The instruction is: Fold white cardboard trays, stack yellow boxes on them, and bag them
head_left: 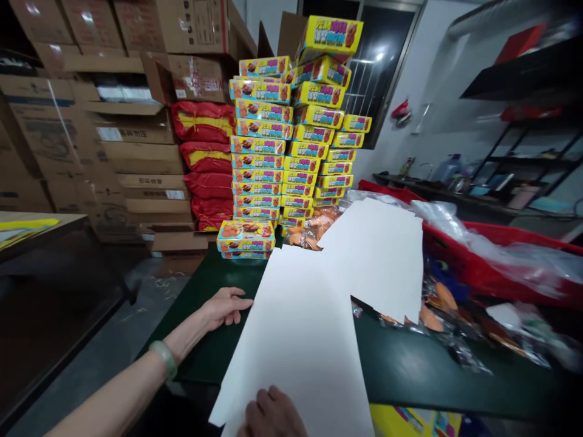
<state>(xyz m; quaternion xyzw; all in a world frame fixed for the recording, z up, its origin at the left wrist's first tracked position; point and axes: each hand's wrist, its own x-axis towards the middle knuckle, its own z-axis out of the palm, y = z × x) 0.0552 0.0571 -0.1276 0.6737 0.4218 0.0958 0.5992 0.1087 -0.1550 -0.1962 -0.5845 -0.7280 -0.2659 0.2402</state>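
Head view: green work table (410, 379), two bare hands, pale card, packets and printed boxes.
Near white sheet (307, 321): lies lengthwise from the wearer's edge of the table towards the box stacks, between the two hands; placed centrally, it seems, to be within easy reach of both.
Left hand (225, 308): beside the sheet's left edge, index finger extended to that edge, the other fingers loosely bent and released, closed on nothing; judged a light guide against sideways slip.
Right hand (274, 416): over the near end of the sheet, knuckles up, fingers curled under; whether they grasp the card or only press on it, cannot tell. Its position would suit weighting that end.
Far white sheets (385, 243): to the right and beyond, meeting the near sheet and partly covering bagged orange items (305, 237); probably laid there as a supply at arm's length.
Yellow box stacks (307, 149): tall columns at the far end, printed sides outward, an arrangement that saves table space.
Low box pair (246, 238): one upon the other, in front of the columns.
Loose packets (435, 315): right side, near the red crate (483, 233), apart from the left hand.
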